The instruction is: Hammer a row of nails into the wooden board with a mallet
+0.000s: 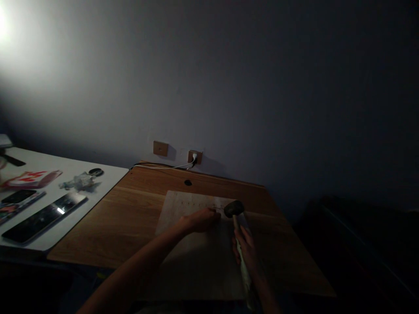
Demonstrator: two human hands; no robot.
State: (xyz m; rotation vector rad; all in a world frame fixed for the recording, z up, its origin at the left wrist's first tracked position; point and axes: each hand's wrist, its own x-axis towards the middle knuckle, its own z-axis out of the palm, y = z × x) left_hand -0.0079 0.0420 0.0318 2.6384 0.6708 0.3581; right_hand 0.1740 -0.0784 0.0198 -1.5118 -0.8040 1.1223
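Note:
A pale wooden board (193,253) with rows of small dots lies on the brown desk (131,222). My right hand (246,249) is closed round the handle of a mallet (233,209), whose dark head hovers over the board's far right part. My left hand (203,219) rests on the board just left of the mallet head, fingers pinched together on something too small to make out. The room is dim.
A white table (108,181) adjoins the desk on the left, carrying phones (46,217), a red-and-white packet (31,178), crumpled plastic and a small dark ring. A white cable (163,166) runs to a wall socket (194,156). Dark furniture stands on the right.

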